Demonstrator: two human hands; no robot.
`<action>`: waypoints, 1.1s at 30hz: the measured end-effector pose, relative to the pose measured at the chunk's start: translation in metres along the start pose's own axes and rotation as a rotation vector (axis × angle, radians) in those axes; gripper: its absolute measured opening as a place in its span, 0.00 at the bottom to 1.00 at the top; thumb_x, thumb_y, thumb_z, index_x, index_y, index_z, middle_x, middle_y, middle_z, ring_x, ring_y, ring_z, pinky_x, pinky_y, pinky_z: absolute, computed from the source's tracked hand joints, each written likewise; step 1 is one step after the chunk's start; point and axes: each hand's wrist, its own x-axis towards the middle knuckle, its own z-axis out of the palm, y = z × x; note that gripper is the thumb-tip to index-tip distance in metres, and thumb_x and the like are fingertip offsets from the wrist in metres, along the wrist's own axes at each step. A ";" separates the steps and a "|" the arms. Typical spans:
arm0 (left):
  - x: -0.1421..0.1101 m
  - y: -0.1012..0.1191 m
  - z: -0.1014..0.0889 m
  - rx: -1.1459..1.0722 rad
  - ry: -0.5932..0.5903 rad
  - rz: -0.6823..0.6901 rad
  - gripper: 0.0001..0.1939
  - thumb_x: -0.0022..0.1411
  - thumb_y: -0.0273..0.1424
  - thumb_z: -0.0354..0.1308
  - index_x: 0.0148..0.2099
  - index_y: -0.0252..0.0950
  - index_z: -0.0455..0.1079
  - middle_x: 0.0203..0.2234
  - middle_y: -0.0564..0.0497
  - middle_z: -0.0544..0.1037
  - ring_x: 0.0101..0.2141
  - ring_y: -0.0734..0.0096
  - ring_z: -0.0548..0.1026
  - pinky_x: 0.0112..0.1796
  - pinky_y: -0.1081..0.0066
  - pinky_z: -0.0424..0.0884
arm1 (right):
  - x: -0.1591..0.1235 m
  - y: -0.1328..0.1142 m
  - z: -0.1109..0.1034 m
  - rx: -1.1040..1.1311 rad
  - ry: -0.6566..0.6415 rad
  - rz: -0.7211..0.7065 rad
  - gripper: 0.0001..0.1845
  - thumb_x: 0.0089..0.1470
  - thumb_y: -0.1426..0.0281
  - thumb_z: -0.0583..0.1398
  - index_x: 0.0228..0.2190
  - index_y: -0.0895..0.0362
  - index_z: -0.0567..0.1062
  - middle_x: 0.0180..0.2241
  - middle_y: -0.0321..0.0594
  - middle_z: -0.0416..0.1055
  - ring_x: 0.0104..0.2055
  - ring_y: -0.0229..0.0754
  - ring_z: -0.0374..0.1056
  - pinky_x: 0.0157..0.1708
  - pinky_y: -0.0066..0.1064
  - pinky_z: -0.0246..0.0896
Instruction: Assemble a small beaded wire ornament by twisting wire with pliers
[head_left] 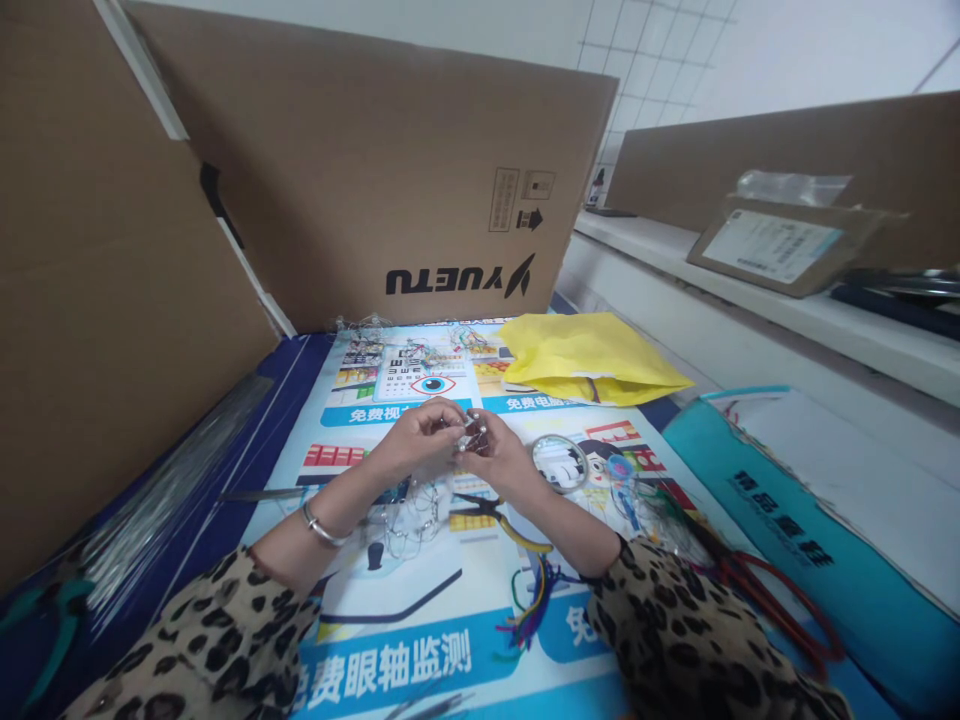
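My left hand and my right hand meet over the middle of the table. Between their pinched fingertips is a small piece of wire with silvery beads. Fingers partly hide this piece, so its full shape cannot be made out. Just below the hands lies a loose tangle of beaded wire. Pliers with yellow-and-black handles rest under my right forearm. A bunch of coloured threads lies nearer to me. To the right of my right hand is a small round mirror.
Cardboard panels stand behind and left. A yellow bag lies at the back. Red-handled scissors rest beside a teal box on the right. On the left are clear strands and teal-handled pliers.
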 end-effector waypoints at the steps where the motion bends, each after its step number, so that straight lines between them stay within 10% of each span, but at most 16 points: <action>1: 0.000 -0.001 0.000 -0.007 0.000 -0.007 0.09 0.57 0.33 0.57 0.29 0.33 0.67 0.32 0.49 0.70 0.36 0.70 0.68 0.41 0.69 0.63 | 0.000 0.000 0.000 0.002 -0.001 -0.002 0.30 0.37 0.68 0.65 0.46 0.51 0.65 0.36 0.35 0.68 0.33 0.38 0.65 0.32 0.32 0.62; 12: -0.001 -0.005 -0.001 -0.052 0.064 -0.015 0.06 0.55 0.31 0.59 0.28 0.33 0.69 0.34 0.49 0.71 0.38 0.70 0.68 0.42 0.70 0.63 | -0.007 -0.004 -0.006 -0.129 0.063 -0.074 0.37 0.39 0.66 0.65 0.51 0.49 0.60 0.50 0.44 0.59 0.43 0.42 0.62 0.35 0.34 0.62; 26: 0.000 -0.005 -0.001 -0.127 0.092 -0.003 0.05 0.55 0.29 0.59 0.29 0.34 0.68 0.33 0.50 0.70 0.39 0.70 0.67 0.43 0.71 0.61 | -0.019 -0.012 -0.009 -0.402 0.151 -0.383 0.27 0.47 0.62 0.62 0.49 0.50 0.61 0.46 0.43 0.60 0.42 0.42 0.63 0.38 0.36 0.62; 33: 0.000 -0.009 -0.002 -0.156 0.109 0.035 0.05 0.54 0.29 0.60 0.29 0.34 0.69 0.33 0.49 0.70 0.38 0.70 0.68 0.42 0.70 0.62 | -0.022 -0.024 -0.013 -0.066 0.265 -0.078 0.11 0.48 0.59 0.59 0.30 0.54 0.69 0.28 0.34 0.65 0.31 0.38 0.61 0.33 0.31 0.57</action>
